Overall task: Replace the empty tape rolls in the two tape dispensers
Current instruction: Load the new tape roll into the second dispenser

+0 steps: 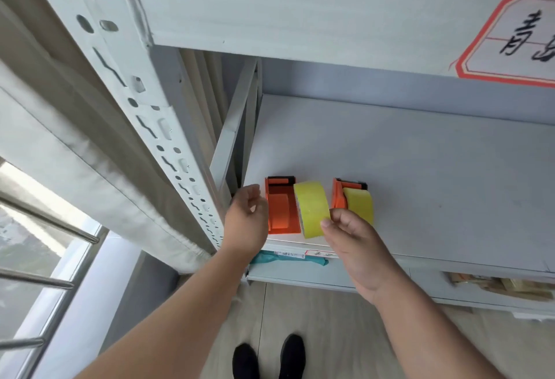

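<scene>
Shelf [420, 183] lies bare right of the dispensers [282, 207]; the upright post [168, 126] crowds their left.

Both bare forearms extend forward and upward from the lower edge of the view, converging slightly. The left hand [247, 213] is raised with fingers loosely curled and thumb apart, gripping nothing, its palm turned towards the right. The right hand [353, 239] shows its back to the camera, with thumb and forefinger brought together in a pinch at the fingertips [326, 222].
</scene>
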The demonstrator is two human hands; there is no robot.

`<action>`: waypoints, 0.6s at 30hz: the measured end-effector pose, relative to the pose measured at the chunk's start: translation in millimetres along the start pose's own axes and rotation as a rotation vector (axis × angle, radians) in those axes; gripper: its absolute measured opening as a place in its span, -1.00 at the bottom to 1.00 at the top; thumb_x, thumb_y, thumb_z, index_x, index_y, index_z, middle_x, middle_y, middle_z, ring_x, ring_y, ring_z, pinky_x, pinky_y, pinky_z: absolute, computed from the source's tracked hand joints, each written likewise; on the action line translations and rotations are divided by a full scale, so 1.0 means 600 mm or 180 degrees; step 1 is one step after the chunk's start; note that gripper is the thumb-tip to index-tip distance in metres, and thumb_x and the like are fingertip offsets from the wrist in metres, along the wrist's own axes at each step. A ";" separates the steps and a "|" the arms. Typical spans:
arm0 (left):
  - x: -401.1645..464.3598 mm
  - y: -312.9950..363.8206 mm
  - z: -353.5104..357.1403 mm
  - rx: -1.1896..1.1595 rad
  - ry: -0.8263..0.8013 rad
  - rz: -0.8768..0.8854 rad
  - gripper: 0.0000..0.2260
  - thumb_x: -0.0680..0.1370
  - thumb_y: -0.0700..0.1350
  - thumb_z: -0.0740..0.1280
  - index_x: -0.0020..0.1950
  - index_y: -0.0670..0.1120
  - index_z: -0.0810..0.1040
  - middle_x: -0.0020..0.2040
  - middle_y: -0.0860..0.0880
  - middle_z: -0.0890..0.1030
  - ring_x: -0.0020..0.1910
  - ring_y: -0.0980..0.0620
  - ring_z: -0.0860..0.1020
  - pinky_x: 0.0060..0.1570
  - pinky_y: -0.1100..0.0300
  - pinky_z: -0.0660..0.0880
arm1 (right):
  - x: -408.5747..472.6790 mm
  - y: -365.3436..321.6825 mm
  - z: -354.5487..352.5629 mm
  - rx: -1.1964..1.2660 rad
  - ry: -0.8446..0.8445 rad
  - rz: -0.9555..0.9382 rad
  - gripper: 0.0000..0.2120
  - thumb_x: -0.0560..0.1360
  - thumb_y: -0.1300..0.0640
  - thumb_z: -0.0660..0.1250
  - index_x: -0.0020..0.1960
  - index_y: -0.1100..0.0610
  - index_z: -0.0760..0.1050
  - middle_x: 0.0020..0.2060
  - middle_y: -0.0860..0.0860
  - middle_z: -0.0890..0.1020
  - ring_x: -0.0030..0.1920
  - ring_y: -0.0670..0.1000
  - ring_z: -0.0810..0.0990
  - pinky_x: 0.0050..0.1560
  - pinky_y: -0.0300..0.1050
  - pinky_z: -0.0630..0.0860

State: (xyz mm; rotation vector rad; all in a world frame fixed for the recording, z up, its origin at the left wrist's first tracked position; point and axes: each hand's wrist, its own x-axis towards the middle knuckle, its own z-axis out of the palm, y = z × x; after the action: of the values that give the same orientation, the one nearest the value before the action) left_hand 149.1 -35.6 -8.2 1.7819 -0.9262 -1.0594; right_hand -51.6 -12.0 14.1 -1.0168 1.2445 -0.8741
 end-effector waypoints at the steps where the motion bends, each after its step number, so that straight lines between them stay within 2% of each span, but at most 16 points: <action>1: 0.010 -0.011 0.009 0.0275 -0.0034 -0.0127 -0.69 0.68 -0.10 0.27 0.39 -0.15 0.56 0.23 -0.08 0.67 0.26 -0.13 0.61 0.19 0.16 0.46 | 0.010 0.011 0.005 -0.0110 0.0121 -0.0016 -0.89 0.67 0.17 0.34 0.01 0.10 0.63 -0.14 -0.11 0.70 -0.08 -0.14 0.60 0.19 -0.09 0.45; 2: 0.020 -0.022 0.016 0.0445 -0.0128 -0.0218 -0.68 0.68 -0.07 0.25 0.34 -0.21 0.58 0.20 -0.18 0.69 0.22 -0.20 0.63 0.11 0.13 0.48 | 0.020 0.020 0.010 -0.0159 0.0214 -0.0020 -0.90 0.67 0.16 0.34 0.03 0.11 0.63 -0.10 -0.07 0.71 -0.05 -0.12 0.61 0.19 -0.09 0.45; 4: 0.031 -0.026 0.024 0.0526 -0.0322 -0.0275 -0.65 0.68 -0.02 0.19 0.22 -0.26 0.60 0.11 -0.31 0.69 0.00 -0.28 0.63 -0.14 0.11 0.47 | 0.039 0.036 0.020 -0.0271 0.0325 0.0002 -0.91 0.67 0.13 0.35 0.06 0.10 0.63 0.00 0.03 0.73 0.04 -0.02 0.63 0.18 -0.06 0.50; 6: 0.035 -0.019 0.026 0.0478 -0.0395 -0.0275 -0.67 0.71 -0.01 0.16 0.17 -0.18 0.64 -0.04 -0.23 0.70 -0.17 -0.13 0.56 -0.23 0.16 0.40 | 0.051 0.049 0.029 -0.0357 0.0334 0.0075 -0.90 0.67 0.12 0.34 0.06 0.09 0.63 0.04 0.06 0.73 0.08 0.03 0.64 0.08 -0.06 0.53; 9: 0.038 -0.015 0.022 0.0401 -0.0399 -0.0316 -0.68 0.74 -0.04 0.15 0.07 -0.16 0.66 -0.22 -0.07 0.58 -0.21 -0.10 0.49 -0.19 0.13 0.40 | 0.061 0.063 0.039 -0.0395 0.0356 0.0153 -0.89 0.68 0.13 0.33 0.01 0.06 0.61 -0.06 -0.04 0.70 0.00 -0.03 0.59 0.03 -0.11 0.49; 11: 0.039 -0.014 0.018 0.0194 -0.0407 -0.0377 -0.68 0.70 0.02 0.19 0.00 -0.11 0.66 -0.19 -0.12 0.62 -0.18 -0.09 0.53 -0.08 0.03 0.56 | 0.066 0.069 0.043 -0.0447 0.0356 0.0174 -0.90 0.67 0.11 0.34 0.01 0.05 0.62 -0.06 -0.05 0.70 0.02 -0.04 0.61 0.14 -0.10 0.49; 12: 0.039 -0.014 0.016 0.0065 -0.0423 -0.0392 -0.67 0.66 0.07 0.20 -0.01 -0.10 0.66 -0.17 -0.17 0.65 -0.17 -0.09 0.56 0.03 -0.09 0.63 | 0.069 0.071 0.044 -0.0478 0.0352 0.0193 -0.90 0.67 0.09 0.34 0.02 0.04 0.62 -0.04 -0.04 0.71 0.05 -0.02 0.62 0.19 -0.07 0.51; 14: 0.038 -0.014 0.014 -0.0068 -0.0484 -0.0413 -0.64 0.60 0.12 0.21 -0.03 -0.10 0.67 -0.10 -0.29 0.71 -0.15 -0.14 0.63 0.15 -0.27 0.65 | 0.073 0.072 0.045 -0.0562 0.0307 0.0231 -0.89 0.66 0.04 0.34 0.06 0.03 0.63 0.02 -0.02 0.73 0.12 0.06 0.66 0.28 0.05 0.54; 16: 0.034 -0.011 0.015 -0.0143 -0.0536 -0.0381 -0.70 0.67 0.05 0.22 -0.05 -0.05 0.68 -0.07 -0.25 0.75 -0.08 -0.22 0.72 0.16 -0.29 0.65 | 0.075 0.066 0.048 -0.0725 0.0252 0.0278 -0.88 0.65 -0.03 0.34 0.07 -0.02 0.62 0.06 -0.03 0.73 0.18 0.05 0.66 0.35 0.12 0.56; 18: 0.032 -0.012 0.020 -0.0231 -0.0536 -0.0323 -0.71 0.70 -0.01 0.21 -0.05 0.01 0.70 -0.13 -0.12 0.77 -0.05 -0.21 0.74 0.17 -0.27 0.65 | 0.077 0.058 0.052 -0.0822 0.0190 0.0246 -0.90 0.66 -0.04 0.33 0.05 -0.06 0.60 0.06 -0.08 0.70 0.18 0.01 0.64 0.37 0.11 0.55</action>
State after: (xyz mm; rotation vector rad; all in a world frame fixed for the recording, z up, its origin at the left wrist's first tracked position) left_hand 146.2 -53.4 -23.7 1.7148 -0.8932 -1.3079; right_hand -15.3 -40.0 -32.6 -1.1445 1.4648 -0.7000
